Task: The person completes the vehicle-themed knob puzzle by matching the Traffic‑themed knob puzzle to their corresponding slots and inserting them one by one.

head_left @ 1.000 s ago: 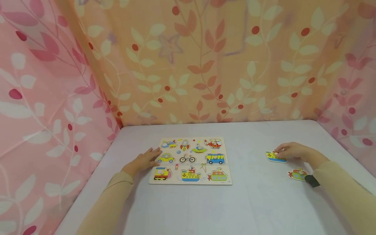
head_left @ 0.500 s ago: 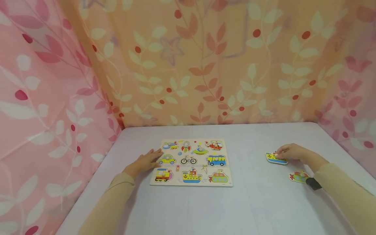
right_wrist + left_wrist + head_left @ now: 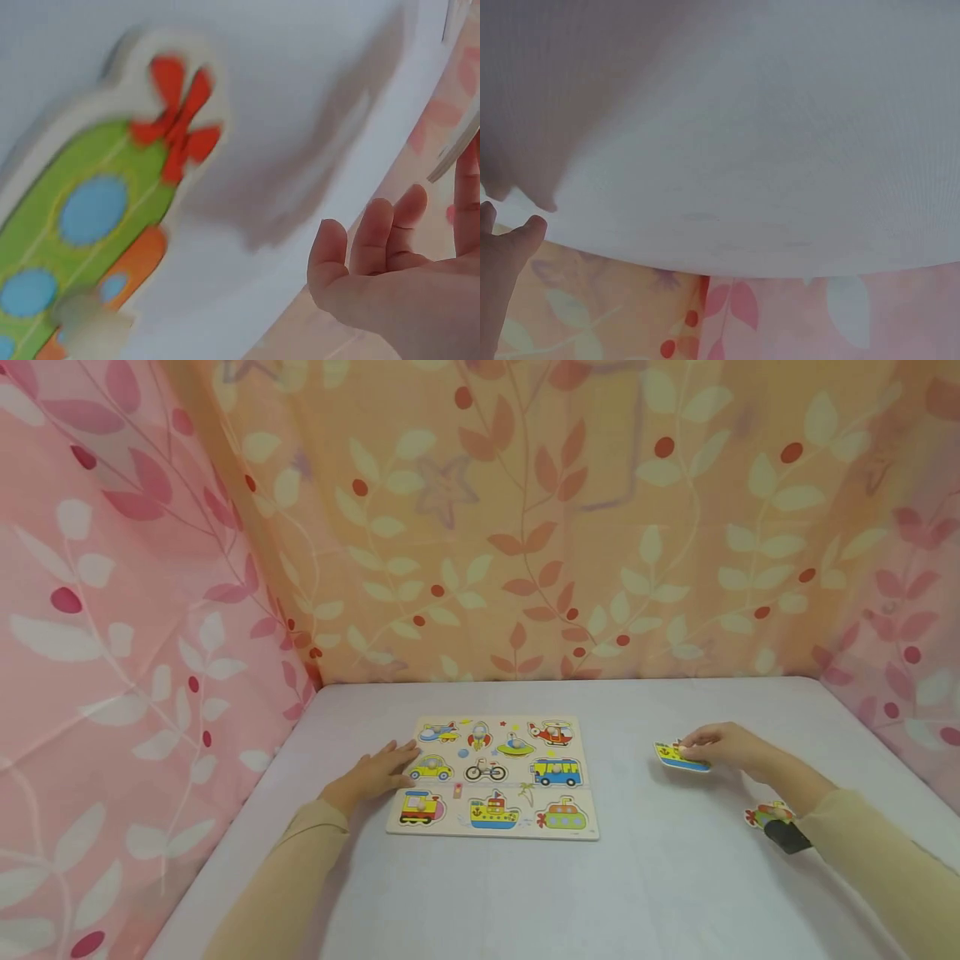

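Observation:
My right hand pinches a yellow and blue boat puzzle piece, tilted just over the table at the right. The edge of that piece shows at the far right of the right wrist view. My left hand rests at the left edge of the puzzle board, fingers spread and fairly straight. Knobbed vehicle pieces, among them a bus and a train, sit in the board. Its bottom row also shows a boat picture and a submarine picture.
A green submarine piece lies on the white table, partly behind the dark wrist camera in the head view. Floral curtains stand along the table's back and sides.
My right hand has lifted the boat piece and carried it left, toward the board. My left hand stays at the board's edge. The head view has shifted slightly.

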Demonstrator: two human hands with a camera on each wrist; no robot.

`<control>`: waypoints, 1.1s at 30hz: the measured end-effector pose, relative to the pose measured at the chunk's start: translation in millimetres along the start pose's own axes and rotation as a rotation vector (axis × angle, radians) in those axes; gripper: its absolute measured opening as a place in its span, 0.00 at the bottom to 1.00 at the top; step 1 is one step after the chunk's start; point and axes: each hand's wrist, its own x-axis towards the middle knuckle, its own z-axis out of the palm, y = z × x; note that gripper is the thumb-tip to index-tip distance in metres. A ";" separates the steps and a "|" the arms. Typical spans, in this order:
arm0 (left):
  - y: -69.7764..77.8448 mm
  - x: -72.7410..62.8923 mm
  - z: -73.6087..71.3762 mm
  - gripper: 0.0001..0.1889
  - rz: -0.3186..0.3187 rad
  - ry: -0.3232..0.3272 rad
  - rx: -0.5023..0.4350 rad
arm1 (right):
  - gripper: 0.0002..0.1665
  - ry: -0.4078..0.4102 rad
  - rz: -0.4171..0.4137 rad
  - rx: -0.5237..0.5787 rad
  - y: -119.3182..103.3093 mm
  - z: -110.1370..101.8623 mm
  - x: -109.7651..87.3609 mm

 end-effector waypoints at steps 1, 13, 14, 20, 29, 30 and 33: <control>0.2 -0.4 -0.3 0.35 0.002 0.002 -0.001 | 0.33 -0.004 0.006 0.004 -3.7 2.9 0.0; 1.2 0.0 0.2 0.35 -0.001 0.000 0.009 | 0.25 0.002 -0.029 0.036 -36.2 29.9 0.5; 1.2 -0.2 0.1 0.35 0.003 0.002 0.010 | 0.25 0.002 -0.029 0.035 -38.9 31.6 0.4; 0.1 -0.9 0.2 0.35 0.023 0.012 0.015 | 0.22 -0.001 -0.041 0.032 -53.0 43.6 0.8; 1.2 -2.2 -0.6 0.35 0.022 0.013 0.010 | 0.18 0.000 -0.071 0.031 -69.2 62.9 4.6; 1.1 -2.5 -0.6 0.35 0.023 0.012 0.007 | 0.17 0.000 -0.068 0.032 -71.4 64.9 4.4; 0.6 -3.3 -0.7 0.35 0.027 0.008 0.001 | 0.17 -0.006 -0.073 0.033 -77.4 70.2 3.4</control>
